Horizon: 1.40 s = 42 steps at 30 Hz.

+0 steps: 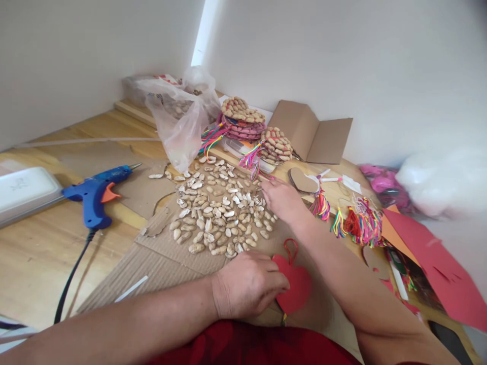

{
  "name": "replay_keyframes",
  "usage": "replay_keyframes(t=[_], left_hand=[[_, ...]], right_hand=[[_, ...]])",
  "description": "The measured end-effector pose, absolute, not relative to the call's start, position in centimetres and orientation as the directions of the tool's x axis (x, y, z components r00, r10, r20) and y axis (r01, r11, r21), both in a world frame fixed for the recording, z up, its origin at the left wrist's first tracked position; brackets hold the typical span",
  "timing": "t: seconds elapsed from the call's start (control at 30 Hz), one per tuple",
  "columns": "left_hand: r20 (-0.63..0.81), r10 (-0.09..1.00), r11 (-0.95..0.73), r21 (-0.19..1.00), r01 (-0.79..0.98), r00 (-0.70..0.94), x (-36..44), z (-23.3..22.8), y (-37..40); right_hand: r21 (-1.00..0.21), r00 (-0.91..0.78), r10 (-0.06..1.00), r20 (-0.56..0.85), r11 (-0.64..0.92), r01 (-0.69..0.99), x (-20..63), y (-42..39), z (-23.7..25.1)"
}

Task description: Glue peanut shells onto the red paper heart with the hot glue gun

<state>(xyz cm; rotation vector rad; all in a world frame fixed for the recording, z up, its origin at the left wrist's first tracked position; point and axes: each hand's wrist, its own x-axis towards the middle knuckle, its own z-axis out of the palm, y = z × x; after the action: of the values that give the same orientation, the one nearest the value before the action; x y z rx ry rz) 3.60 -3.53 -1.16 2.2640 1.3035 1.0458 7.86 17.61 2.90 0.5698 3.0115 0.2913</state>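
Head view: use the peanut pile (218, 212) as landmark; it's spread on the cardboard sheet (167, 261) in front of you. Your left hand (249, 284) is just on the near side of the pile, fingers curled together over the left edge of the red heart (299, 290) (can't tell whether they pinch it or only rest on it). That heart is near and to the right of the pile, red loop (291, 249) toward the far side. Your right hand (280, 199) is at the pile's right edge, fingers bent and close together; can't tell if they hold a peanut. Glue gun (93, 191) is left of the pile, beside a white box (28, 188). Behind the pile: plastic bag (180, 134), then peanut-covered hearts (245, 115) with bright tassels (213, 136). Right of the pile: a tassel bundle (369, 220), with red paper (433, 263) farther out.
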Motion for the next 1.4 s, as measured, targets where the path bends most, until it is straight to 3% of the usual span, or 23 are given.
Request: replay_keyframes(t=[0.23,0.63,1.03,1.23,1.4], left_hand=[[0.426,0.847,-0.527,0.597,0.605,0.318,3.5,-1.0,-3.5],[0.397,0.86,-0.508,0.608,0.61,0.32,3.5,-1.0,-3.5],[0.409,0.857,-0.512,0.61,0.605,0.313,3.6,-1.1,-3.5],[0.395,0.859,-0.51,0.605,0.611,0.326,3.6,-1.1,-3.5],[0.392,0.858,-0.512,0.596,0.619,0.332,3.6,-1.1,-3.4]], right_hand=[[0.227,-0.912,0.409,-0.04,0.892,0.39,8.0,16.9,3.6],[-0.008,-0.925,0.381,-0.011,0.925,0.381,8.4,18.3,4.2],[-0.096,-0.888,0.45,0.089,0.892,0.442,7.3,18.2,3.4],[-0.219,-0.907,0.387,0.167,0.911,0.349,5.5,16.7,3.7],[-0.308,-0.88,0.464,0.102,0.856,0.416,3.4,16.0,3.0]])
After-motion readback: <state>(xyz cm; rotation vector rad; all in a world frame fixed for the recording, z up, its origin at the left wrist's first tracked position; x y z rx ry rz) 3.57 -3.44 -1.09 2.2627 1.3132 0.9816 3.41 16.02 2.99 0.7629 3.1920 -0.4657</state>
